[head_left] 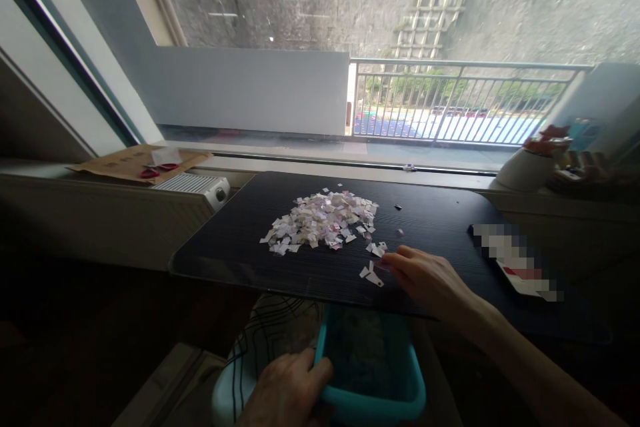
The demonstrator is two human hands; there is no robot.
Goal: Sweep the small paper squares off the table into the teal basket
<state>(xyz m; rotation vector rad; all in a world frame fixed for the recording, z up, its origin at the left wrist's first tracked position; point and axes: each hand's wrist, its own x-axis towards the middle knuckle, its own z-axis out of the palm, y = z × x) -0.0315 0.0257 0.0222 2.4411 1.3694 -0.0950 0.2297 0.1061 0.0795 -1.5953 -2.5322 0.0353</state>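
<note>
A heap of small white and pinkish paper scraps (327,217) lies on the dark table (225,227). My right hand (425,277) reaches in from the right, low over the tabletop, fingers bent and close together. A pale pinkish scrap (381,264) shows at its fingertips; the finger undersides are hidden. Several loose scraps (371,275) lie just left of these fingers. Below the table's near edge, my left hand (290,383) grips the left rim of a turquoise plastic bin (417,387). The bin's inside is dim, with pale scraps faintly visible.
A phone-like object (515,263), partly blurred out, lies at the table's right. Red-handled scissors (159,169) rest on brown paper (115,163) on the left sill, beside a white radiator (200,188). A white vase (525,167) stands on the right sill. The window borders the table's far side.
</note>
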